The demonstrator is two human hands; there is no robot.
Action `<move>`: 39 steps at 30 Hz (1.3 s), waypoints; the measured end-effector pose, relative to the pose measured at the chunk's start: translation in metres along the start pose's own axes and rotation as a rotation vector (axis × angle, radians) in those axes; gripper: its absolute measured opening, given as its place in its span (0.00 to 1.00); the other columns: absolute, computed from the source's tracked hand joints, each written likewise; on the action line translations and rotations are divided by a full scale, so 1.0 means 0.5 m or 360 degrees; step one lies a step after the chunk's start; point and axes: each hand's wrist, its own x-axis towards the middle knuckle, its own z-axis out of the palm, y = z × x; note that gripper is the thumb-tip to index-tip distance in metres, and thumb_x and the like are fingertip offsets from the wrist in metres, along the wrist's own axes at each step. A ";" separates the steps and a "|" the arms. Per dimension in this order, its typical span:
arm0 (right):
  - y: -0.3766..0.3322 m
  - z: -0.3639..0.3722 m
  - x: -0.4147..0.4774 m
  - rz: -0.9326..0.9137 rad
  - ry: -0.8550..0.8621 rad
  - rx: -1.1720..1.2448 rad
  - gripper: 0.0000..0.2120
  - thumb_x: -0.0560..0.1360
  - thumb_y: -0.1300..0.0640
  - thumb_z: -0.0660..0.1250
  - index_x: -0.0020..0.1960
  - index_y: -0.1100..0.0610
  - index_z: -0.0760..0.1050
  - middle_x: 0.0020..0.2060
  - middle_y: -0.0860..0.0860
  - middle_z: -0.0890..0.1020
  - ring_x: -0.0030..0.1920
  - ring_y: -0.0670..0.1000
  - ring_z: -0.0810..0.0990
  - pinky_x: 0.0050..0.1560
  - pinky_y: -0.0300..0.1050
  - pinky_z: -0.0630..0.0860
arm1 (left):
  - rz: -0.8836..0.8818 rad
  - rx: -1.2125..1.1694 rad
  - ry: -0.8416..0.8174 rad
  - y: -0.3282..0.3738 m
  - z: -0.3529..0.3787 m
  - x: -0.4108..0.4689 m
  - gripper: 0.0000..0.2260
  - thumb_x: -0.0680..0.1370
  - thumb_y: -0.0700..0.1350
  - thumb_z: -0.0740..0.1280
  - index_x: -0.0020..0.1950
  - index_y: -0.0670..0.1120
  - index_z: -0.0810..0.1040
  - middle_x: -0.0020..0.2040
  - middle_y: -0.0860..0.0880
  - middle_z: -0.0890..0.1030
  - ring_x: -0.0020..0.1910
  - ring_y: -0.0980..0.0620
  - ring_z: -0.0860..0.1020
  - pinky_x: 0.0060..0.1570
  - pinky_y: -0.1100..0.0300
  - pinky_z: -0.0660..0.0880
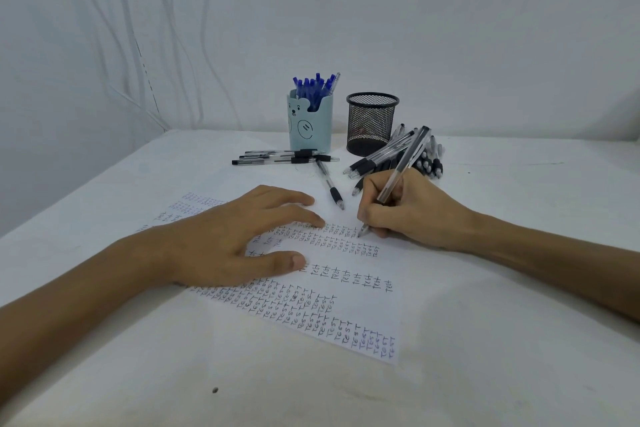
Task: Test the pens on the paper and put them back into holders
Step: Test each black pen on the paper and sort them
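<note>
Black pens (384, 158) lie beside mesh holder (372, 121), behind right hand (412, 215) holding pen (403, 170).

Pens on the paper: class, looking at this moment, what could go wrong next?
1. The right hand, writing with a black pen, may smudge the rows beside it on the paper.
2. The loose pen lying just beyond the paper could be knocked and roll.
3. The pen pile beside the mesh holder and the pen group by the bear holder could get mixed, tested with untested.
</note>
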 end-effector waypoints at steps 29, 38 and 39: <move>-0.005 0.003 0.002 0.0035 0.0031 -0.0031 0.07 0.70 0.59 0.70 0.34 0.55 0.76 0.26 0.53 0.79 0.30 0.55 0.74 0.36 0.49 0.72 | -0.0154 -0.0086 0.0030 0.016 0.002 -0.002 0.36 0.74 0.80 0.55 0.78 0.66 0.66 0.80 0.66 0.63 0.79 0.65 0.61 0.78 0.51 0.65; -0.007 0.003 0.001 0.0045 0.0038 -0.0039 0.09 0.74 0.67 0.69 0.36 0.59 0.76 0.26 0.53 0.79 0.29 0.51 0.73 0.32 0.39 0.70 | -0.0162 -0.0091 0.0019 0.015 0.003 -0.003 0.36 0.74 0.80 0.55 0.79 0.67 0.65 0.80 0.66 0.63 0.79 0.65 0.60 0.78 0.51 0.65; -0.007 0.002 0.002 0.0050 0.0057 -0.0026 0.09 0.74 0.67 0.69 0.36 0.59 0.76 0.26 0.53 0.79 0.29 0.51 0.73 0.32 0.40 0.70 | -0.0163 -0.0098 0.0019 0.015 0.003 -0.003 0.36 0.74 0.81 0.55 0.78 0.66 0.65 0.80 0.66 0.63 0.79 0.66 0.60 0.78 0.51 0.65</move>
